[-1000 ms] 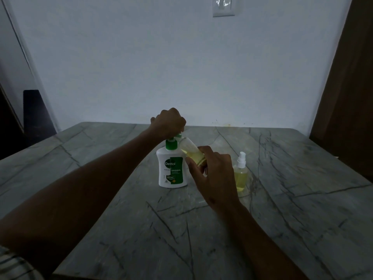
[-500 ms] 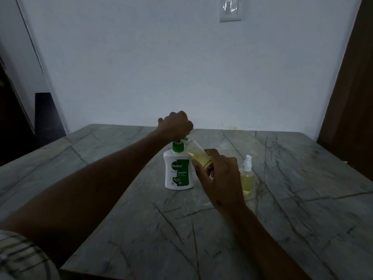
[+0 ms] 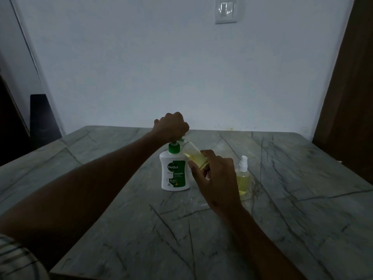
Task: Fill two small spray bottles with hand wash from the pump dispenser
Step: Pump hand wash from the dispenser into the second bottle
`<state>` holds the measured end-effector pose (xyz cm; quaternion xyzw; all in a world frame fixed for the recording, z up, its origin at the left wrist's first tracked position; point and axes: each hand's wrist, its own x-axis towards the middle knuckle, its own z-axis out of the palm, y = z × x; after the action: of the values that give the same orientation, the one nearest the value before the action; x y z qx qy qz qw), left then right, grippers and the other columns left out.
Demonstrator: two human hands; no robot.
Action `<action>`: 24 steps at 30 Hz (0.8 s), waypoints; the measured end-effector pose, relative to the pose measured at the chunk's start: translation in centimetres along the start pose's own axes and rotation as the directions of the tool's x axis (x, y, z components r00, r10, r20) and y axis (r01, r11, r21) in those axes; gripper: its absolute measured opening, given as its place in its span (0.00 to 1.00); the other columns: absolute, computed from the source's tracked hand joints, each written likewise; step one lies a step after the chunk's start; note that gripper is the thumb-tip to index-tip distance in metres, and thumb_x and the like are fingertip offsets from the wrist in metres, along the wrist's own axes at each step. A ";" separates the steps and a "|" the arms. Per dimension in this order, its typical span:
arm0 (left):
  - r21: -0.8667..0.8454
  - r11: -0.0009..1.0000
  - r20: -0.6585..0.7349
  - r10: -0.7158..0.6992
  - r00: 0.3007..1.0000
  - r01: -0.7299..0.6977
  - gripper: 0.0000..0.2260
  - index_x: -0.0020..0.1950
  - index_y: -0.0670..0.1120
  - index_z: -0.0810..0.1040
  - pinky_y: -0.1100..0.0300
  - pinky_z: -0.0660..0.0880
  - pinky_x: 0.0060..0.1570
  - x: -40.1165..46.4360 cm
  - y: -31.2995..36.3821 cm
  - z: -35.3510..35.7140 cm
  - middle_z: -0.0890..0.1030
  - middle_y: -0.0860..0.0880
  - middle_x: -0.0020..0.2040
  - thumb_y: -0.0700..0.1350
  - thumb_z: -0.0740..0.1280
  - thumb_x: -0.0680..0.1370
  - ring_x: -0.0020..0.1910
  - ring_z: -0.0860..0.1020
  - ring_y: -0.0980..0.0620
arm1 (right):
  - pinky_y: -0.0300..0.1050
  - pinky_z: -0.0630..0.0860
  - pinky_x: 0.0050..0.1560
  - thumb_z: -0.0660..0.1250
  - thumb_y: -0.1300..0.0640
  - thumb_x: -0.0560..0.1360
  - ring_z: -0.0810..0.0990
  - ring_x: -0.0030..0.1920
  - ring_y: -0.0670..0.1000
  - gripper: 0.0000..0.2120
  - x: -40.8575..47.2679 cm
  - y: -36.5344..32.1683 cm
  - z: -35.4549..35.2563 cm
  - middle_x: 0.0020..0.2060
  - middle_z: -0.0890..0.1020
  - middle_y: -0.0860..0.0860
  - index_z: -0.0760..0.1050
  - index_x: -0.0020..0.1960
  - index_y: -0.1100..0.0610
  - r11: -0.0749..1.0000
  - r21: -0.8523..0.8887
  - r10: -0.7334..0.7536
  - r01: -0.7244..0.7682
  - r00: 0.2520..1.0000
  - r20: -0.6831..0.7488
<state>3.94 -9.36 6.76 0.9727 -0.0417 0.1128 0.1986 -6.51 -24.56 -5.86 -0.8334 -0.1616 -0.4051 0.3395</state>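
A: What is hard to see here?

B: The room is dim. The bench, a grey stone top with dark veins, is cut off at the left, the right and the bottom edge of the picture. The wall behind it is plain, with a switch plate near the top. A dark brown panel stands at the right, only partly in view.

A: And the arms?

B: The left arm reaches far forward from the lower left corner, where a bit of striped sleeve shows. The left hand is closed in a fist on top of the pump dispenser, so the pump head is almost fully hidden; only the green collar and a small green tip are visible under it. The dispenser is white with a green label, and it stands upright near the middle of the bench.

A: The right one?

B: The right hand comes from the lower right. Its fingers pinch the open spray bottle, which is tilted, with the mouth up against the green tip of the pump. Yellowish liquid fills the lower part. The bottom of this bottle is hidden behind the fingers.

A: The other bottle?

B: The capped spray bottle stands upright on the bench just right of the right hand, with a white sprayer top and yellowish liquid inside. Its left side is partly covered by the hand.
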 end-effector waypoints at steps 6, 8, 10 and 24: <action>0.029 1.000 0.019 0.008 1.000 -0.009 0.16 0.42 0.46 0.79 0.40 0.79 0.57 0.7 0.0 -0.3 0.85 0.47 0.46 0.54 0.63 0.62 0.46 0.84 0.46 | 0.51 0.76 0.54 0.53 0.31 0.79 0.76 0.36 0.42 0.26 0.1 -0.1 -0.2 0.35 0.78 0.42 0.75 0.59 0.51 1.000 0.022 -0.013 0.013 1.000 -0.013; 0.036 0.999 0.035 0.014 0.999 -0.015 0.16 0.42 0.46 0.79 0.39 0.79 0.58 0.7 -0.1 0.1 0.85 0.47 0.46 0.53 0.63 0.61 0.47 0.84 0.46 | 0.49 0.75 0.54 0.54 0.32 0.79 0.76 0.36 0.42 0.25 0.0 0.1 -0.1 0.36 0.78 0.43 0.74 0.59 0.50 1.000 0.018 -0.010 0.010 1.000 -0.002; 0.010 1.000 0.023 -0.003 1.000 0.003 0.16 0.43 0.45 0.80 0.39 0.78 0.59 0.4 -0.1 0.3 0.86 0.47 0.46 0.52 0.63 0.62 0.48 0.84 0.46 | 0.48 0.74 0.55 0.55 0.33 0.79 0.76 0.36 0.43 0.23 -0.1 0.2 -0.1 0.36 0.78 0.43 0.74 0.59 0.50 1.000 0.004 -0.014 0.014 1.000 0.002; 0.020 1.000 0.019 0.005 1.000 -0.006 0.16 0.44 0.45 0.81 0.39 0.77 0.60 0.4 -0.2 0.3 0.86 0.48 0.46 0.52 0.63 0.64 0.48 0.84 0.47 | 0.44 0.71 0.54 0.53 0.31 0.79 0.76 0.38 0.44 0.24 -0.2 0.3 0.0 0.36 0.77 0.42 0.73 0.60 0.48 1.000 -0.021 -0.001 0.001 1.000 0.016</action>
<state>4.45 -9.30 6.56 0.9755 -0.0451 0.1047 0.1883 -6.49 -24.76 -6.11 -0.8399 -0.1606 -0.4004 0.3294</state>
